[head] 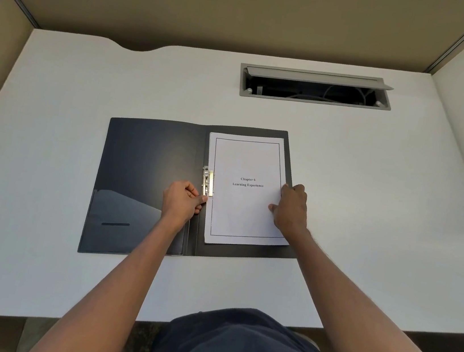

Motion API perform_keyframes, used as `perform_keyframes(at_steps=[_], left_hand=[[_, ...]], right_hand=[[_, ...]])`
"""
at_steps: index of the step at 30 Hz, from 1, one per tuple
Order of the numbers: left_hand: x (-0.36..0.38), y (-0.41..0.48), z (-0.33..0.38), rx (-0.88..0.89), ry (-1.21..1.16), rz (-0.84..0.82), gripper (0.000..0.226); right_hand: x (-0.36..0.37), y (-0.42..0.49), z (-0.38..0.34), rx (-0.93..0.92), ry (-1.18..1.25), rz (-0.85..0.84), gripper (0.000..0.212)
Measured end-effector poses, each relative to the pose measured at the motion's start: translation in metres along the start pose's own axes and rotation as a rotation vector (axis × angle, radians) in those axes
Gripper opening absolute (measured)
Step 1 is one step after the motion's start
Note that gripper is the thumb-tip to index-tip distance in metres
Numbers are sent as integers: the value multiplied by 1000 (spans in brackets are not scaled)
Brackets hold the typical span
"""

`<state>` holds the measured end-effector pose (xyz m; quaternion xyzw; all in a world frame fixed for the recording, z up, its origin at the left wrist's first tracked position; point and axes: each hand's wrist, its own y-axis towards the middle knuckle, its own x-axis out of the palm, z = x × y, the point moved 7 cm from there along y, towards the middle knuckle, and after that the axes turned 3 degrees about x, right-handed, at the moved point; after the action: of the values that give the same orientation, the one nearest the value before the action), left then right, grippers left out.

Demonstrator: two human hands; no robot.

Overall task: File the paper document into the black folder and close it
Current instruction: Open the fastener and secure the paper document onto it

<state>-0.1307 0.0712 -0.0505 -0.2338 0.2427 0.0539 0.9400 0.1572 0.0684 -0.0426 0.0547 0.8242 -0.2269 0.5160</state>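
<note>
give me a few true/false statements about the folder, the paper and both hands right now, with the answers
1. The black folder lies open on the white desk. True.
2. The paper document lies on the folder's left half. False: it lies on the right half, beside the metal clip.
3. The left hand is at the lower end of the metal clip. True.
4. The right hand is lifted off the paper. False: it rests on the paper's right edge.
5. The cable hatch at the back of the desk is shut. False: its lid is up and cables show inside.
</note>
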Motion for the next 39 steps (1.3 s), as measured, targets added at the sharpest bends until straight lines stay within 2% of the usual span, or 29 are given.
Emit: perform_keyframes(at_steps=[3,7,10,13,18,23,27,32,39], left_hand=[[1,2,-2,-16,-16,-10,16],[-4,4,-2,-12,-16,-16,11],[-16,10,2,33,37,2,10],[-43,18,13,137,156,112,2],[-98,35,18,226,297,292,23],[-139,49,4,107,453,374,51],[-157,55,-14,-54,461,342,65],[-159,55,-28,-106,331,283,64],[-171,52,-22,-156,331,379,50]], right_hand=[[-1,-2,2,8,35,6,28],[-5,-5,3,25,78,5,51],[-5,-11,0,15,97,13,52],[-4,-24,-9,-60,23,61,54],[10,-52,-40,-250,-46,98,55],[38,-82,-67,-399,-119,8,59],[57,-94,-78,-468,-179,-60,64],[69,-95,-81,-471,-246,-101,67],[73,-96,-63,-412,-335,-116,63]])
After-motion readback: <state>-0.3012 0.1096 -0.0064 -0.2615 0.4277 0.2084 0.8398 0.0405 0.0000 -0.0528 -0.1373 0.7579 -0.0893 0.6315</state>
